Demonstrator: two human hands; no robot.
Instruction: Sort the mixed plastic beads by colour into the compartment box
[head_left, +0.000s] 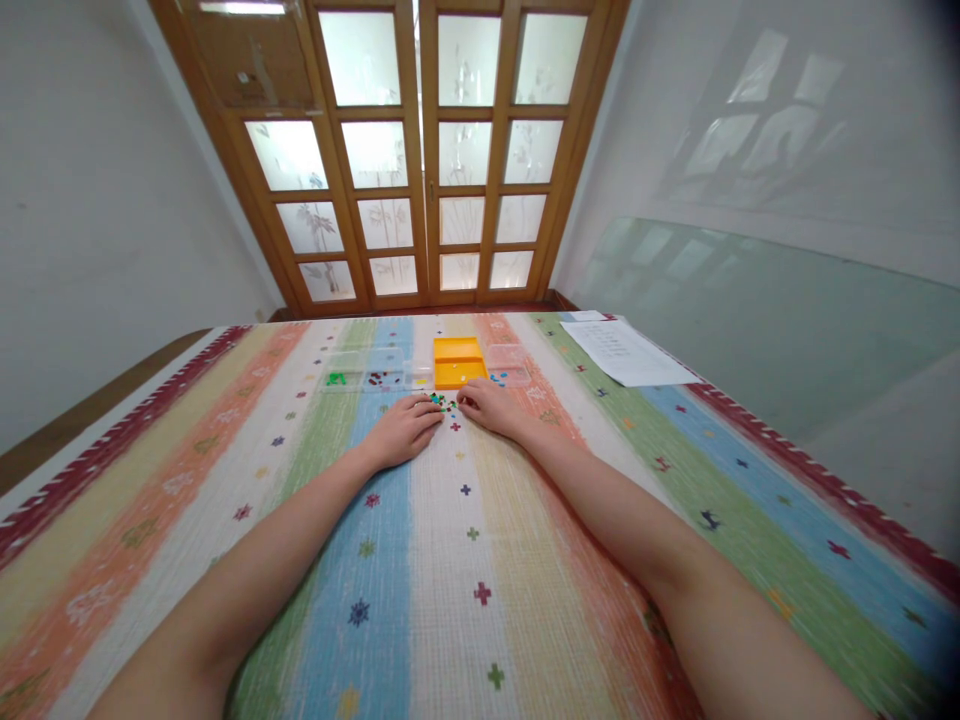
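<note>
A small pile of mixed coloured pieces, too small to name, lies on the tablecloth between my hands. My left hand rests palm down at the pile's left edge, fingers stretched toward it. From the right, my right hand reaches in with fingers bent and tips together; whatever they hold is hidden. Just beyond stands an open yellow box with a few pale bits inside. Clear trays to its left hold green pieces, dark red pieces and yellow pieces. Blue pieces lie in a clear tray right of it.
A striped tablecloth covers the long table. White printed sheets lie at the far right edge. A glass panel leans along the right wall. Wooden doors with glass panes stand behind the table's far end.
</note>
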